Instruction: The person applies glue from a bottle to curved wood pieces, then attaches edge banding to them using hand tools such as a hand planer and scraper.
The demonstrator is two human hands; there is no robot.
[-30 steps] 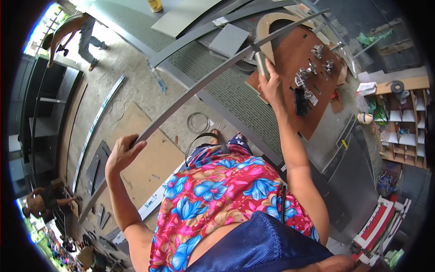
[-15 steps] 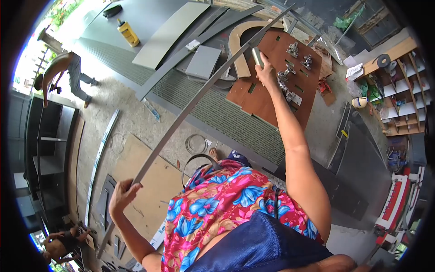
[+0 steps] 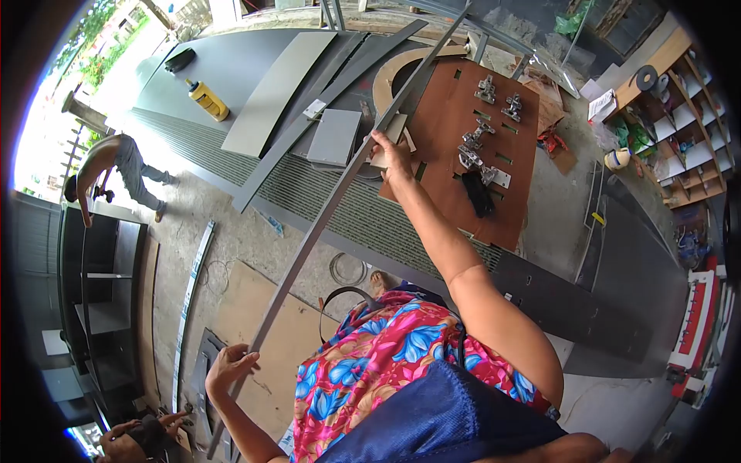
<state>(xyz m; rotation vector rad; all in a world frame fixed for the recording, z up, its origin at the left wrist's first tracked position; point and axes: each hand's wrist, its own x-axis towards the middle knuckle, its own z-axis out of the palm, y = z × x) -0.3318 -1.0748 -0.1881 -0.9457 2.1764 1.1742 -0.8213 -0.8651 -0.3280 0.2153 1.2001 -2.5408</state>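
Note:
A long, narrow grey strip [image 3: 309,239] runs diagonally from the lower left up past the workbench. My left hand [image 3: 230,370] is closed around its lower part, thumb along the edge. Higher up, my right hand [image 3: 395,160] grips a small pale block [image 3: 396,128] against the strip, fingertips over the strip's edge. The hand covers much of the block. Behind my right hand lie a curved tan board [image 3: 384,83] and a brown panel [image 3: 440,139] with slots, bearing several metal hinges [image 3: 475,139] and a black item [image 3: 478,194].
A yellow bottle [image 3: 207,101] and grey panels [image 3: 279,92] lie on the bench. A person [image 3: 127,166] bends over a dark cabinet [image 3: 116,262] at left; another person [image 3: 139,440] is at lower left. Shelves [image 3: 683,116] stand right. A tan board [image 3: 266,309] lies on the floor.
My right hand has come down and left from above the brown panel onto the strip. The black item on the panel now shows. My left hand still holds the strip, and the view has shifted slightly.

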